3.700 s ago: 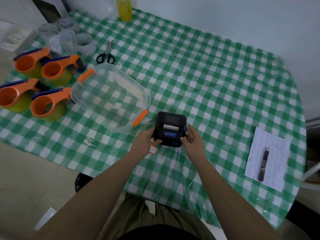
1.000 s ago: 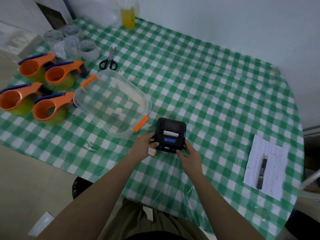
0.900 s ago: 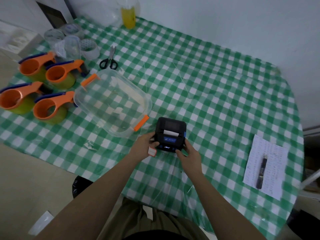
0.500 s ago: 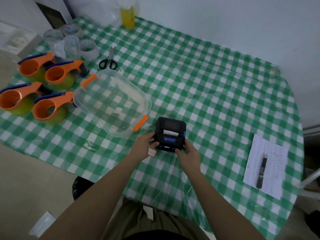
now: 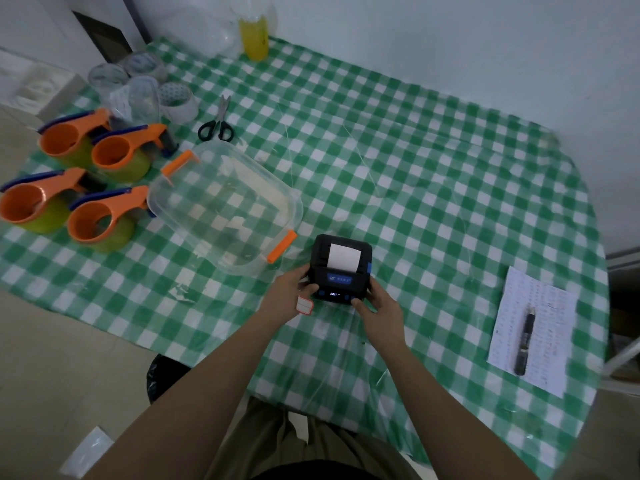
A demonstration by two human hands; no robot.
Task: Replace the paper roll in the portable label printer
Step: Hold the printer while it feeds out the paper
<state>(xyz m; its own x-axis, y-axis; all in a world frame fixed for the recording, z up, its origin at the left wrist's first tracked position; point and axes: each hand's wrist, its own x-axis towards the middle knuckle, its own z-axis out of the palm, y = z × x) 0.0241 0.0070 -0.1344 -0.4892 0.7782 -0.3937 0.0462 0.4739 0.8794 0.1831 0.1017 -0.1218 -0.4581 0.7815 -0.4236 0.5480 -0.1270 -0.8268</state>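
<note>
A small black label printer with a blue front panel sits on the green checked tablecloth near the front edge. A strip of white paper sticks out of its slot, lying back over the lid. My left hand grips the printer's left side; a white label with a red border is stuck to that hand. My right hand holds the printer's right front corner, thumb on the button row.
A clear plastic box with orange clips lies just left of the printer. Several orange tape dispensers stand far left, scissors and tape rolls behind. A printed sheet with a pen lies right. A yellow bottle stands at the back.
The white paper strip has fed out of the printer's slot and is now much longer. Both hands stay on the printer in the same place.
</note>
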